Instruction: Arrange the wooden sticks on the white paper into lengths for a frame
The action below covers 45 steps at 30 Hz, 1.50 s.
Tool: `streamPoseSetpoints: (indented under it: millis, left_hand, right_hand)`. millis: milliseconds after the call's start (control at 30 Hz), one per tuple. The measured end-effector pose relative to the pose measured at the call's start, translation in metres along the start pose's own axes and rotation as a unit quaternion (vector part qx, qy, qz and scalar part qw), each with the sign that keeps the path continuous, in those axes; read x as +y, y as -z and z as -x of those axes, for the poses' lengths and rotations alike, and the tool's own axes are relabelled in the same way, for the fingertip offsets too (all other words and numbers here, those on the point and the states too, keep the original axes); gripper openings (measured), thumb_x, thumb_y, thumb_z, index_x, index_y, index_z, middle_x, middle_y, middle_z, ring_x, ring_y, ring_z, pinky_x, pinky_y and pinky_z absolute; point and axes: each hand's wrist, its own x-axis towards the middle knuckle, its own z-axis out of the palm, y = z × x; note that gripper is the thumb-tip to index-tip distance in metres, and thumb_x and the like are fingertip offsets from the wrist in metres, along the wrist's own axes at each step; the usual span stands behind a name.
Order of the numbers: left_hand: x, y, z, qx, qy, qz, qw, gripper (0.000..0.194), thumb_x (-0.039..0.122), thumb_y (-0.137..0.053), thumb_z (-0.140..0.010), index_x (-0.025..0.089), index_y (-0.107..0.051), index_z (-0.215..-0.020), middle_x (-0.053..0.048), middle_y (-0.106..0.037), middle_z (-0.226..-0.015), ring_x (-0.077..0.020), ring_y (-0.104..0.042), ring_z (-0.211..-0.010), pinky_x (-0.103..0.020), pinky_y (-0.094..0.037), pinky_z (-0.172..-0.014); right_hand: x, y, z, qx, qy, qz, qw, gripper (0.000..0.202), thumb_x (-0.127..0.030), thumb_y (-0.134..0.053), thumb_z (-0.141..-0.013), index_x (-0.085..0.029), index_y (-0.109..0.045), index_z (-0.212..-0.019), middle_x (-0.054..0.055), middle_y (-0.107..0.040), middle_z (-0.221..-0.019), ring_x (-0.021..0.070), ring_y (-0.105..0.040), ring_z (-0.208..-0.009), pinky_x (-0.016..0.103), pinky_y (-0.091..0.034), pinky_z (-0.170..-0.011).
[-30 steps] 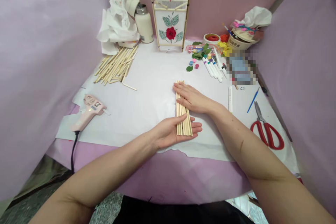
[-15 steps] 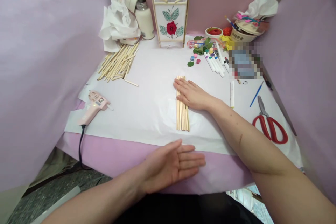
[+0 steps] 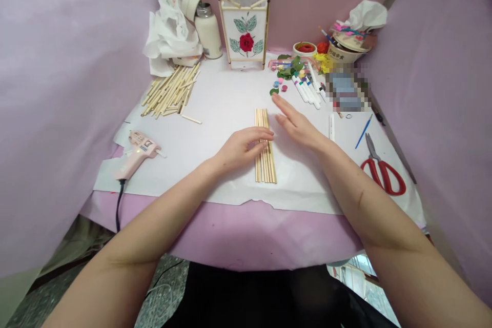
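Several thin wooden sticks [image 3: 265,164] lie side by side in a row on the white paper in front of me. Across the middle of the row rests my left hand [image 3: 246,146], its fingers stretched over the sticks and slightly apart; whether it presses on them I cannot tell. My right hand [image 3: 295,123] stands on its edge just right of the row, fingers extended, thumb side toward the sticks, holding nothing. Its fingertips are close to a green leaf [image 3: 274,91].
On the left are a loose pile of sticks [image 3: 171,89] and a pink glue gun [image 3: 138,154]. A lantern with a red rose [image 3: 246,36] and a bottle [image 3: 209,33] stand behind. To the right lie markers [image 3: 306,92], a blue brush [image 3: 363,131] and red-handled scissors [image 3: 384,171].
My left hand has moved up from the table's front edge onto the sticks. My right hand has lifted off them and shifted to their right side. The view has shifted slightly.
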Motion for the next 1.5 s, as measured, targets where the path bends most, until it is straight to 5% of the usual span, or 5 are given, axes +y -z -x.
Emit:
streamPoseSetpoints:
  millis: [233, 533, 1067, 1267, 1500]
  left_hand:
    - [-0.012, -0.006, -0.007, -0.172, -0.094, -0.167, 0.966, 0.036, 0.044, -0.048, -0.091, 0.027, -0.059, -0.122, -0.006, -0.051, -0.139, -0.0285, -0.031, -0.138, -0.057, -0.015, -0.113]
    - [-0.020, -0.007, -0.005, -0.164, -0.097, -0.160, 0.969, 0.029, 0.035, -0.042, -0.095, 0.023, -0.066, -0.109, -0.005, -0.062, -0.125, -0.0233, -0.041, -0.132, -0.048, -0.020, -0.115]
    - [-0.022, -0.004, -0.004, -0.118, -0.103, -0.166, 0.974, 0.026, 0.028, -0.043, -0.094, 0.024, -0.069, -0.098, -0.005, -0.066, -0.115, -0.0214, -0.047, -0.128, -0.045, -0.027, -0.113]
    - [-0.028, -0.001, -0.006, -0.121, -0.089, -0.162, 0.975, 0.027, 0.027, -0.043, -0.094, 0.025, -0.069, -0.101, -0.004, -0.063, -0.122, -0.0220, -0.043, -0.131, -0.047, -0.023, -0.115]
    - [-0.032, -0.001, -0.009, -0.129, -0.065, -0.152, 0.978, 0.035, 0.023, -0.048, -0.090, 0.025, -0.060, -0.123, -0.005, -0.060, -0.128, -0.0197, -0.047, -0.127, -0.046, -0.017, -0.118]
  right_hand:
    - [0.011, 0.040, 0.053, 0.188, -0.165, 0.064, 0.966, 0.032, -0.029, -0.048, -0.087, -0.018, -0.067, -0.110, 0.007, -0.067, -0.115, 0.0217, -0.060, -0.108, 0.038, -0.044, -0.097]
    - [0.032, 0.064, 0.078, 0.272, -0.289, 0.138, 0.908, 0.033, -0.034, -0.046, -0.087, -0.018, -0.068, -0.105, 0.007, -0.070, -0.106, 0.0225, -0.063, -0.093, 0.035, -0.046, -0.085]
    - [0.008, 0.049, 0.070, 0.182, -0.266, 0.158, 0.933, 0.036, -0.038, -0.045, -0.090, -0.017, -0.064, -0.112, 0.011, -0.064, -0.117, 0.0247, -0.056, -0.112, 0.040, -0.041, -0.097]
    - [-0.058, -0.005, 0.074, -0.020, -0.082, 0.106, 0.991, 0.095, -0.056, -0.068, -0.071, -0.020, -0.025, -0.147, 0.013, -0.028, -0.152, 0.0270, -0.027, -0.139, 0.044, -0.030, -0.111]
    - [-0.078, -0.054, 0.062, -0.051, -0.077, 0.127, 0.988, 0.123, -0.059, -0.075, -0.062, -0.016, -0.002, -0.151, 0.017, -0.008, -0.156, 0.0294, -0.007, -0.144, 0.051, -0.016, -0.115]
